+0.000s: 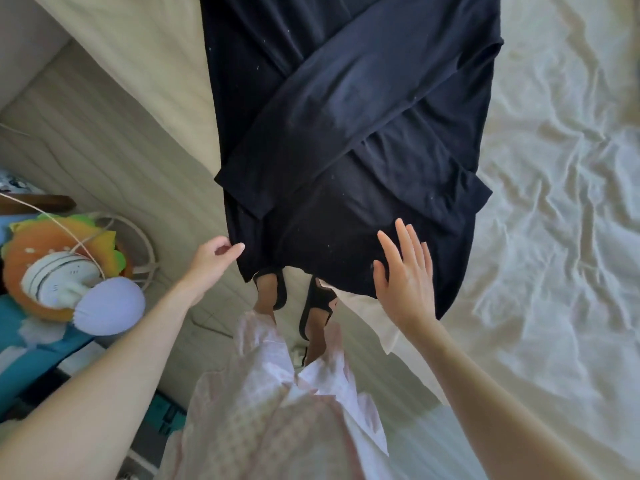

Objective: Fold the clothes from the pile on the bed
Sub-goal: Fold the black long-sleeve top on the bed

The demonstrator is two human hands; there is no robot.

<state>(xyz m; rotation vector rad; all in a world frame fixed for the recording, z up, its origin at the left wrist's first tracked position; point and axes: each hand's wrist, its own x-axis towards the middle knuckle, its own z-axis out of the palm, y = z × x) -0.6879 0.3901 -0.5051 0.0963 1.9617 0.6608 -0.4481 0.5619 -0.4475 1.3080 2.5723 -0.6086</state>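
While the dark top (346, 133) lies spread across the bed (554, 202), both sleeves are crossed over its front, and its lower hem hangs off the near edge of the mattress. The left hand (211, 258) is at the hem's left corner, thumb and curled fingers pinching the cloth right at the edge. The right hand (405, 275) is flat on the garment near the right side of the hem, fingers straight and slightly spread, palm down on the fabric, gripping nothing.

The sheet on the bed is pale cream and heavily creased on the right side (lots of ridges there), smoother on the left. Below the hem the person's feet show in black sandals (311, 299), standing on a pale wood-grain floor (86, 140), and loose light trousers (277, 410) with a faint pink pattern fill the bottom of the view.

Off to the left, on the floor side, sits a burger-shaped cushion (31, 251), with a white round device (59, 275) and a lilac rounded thing (107, 303) resting on it; a thin cord (52, 216) runs across them. What the device is, I can't tell.
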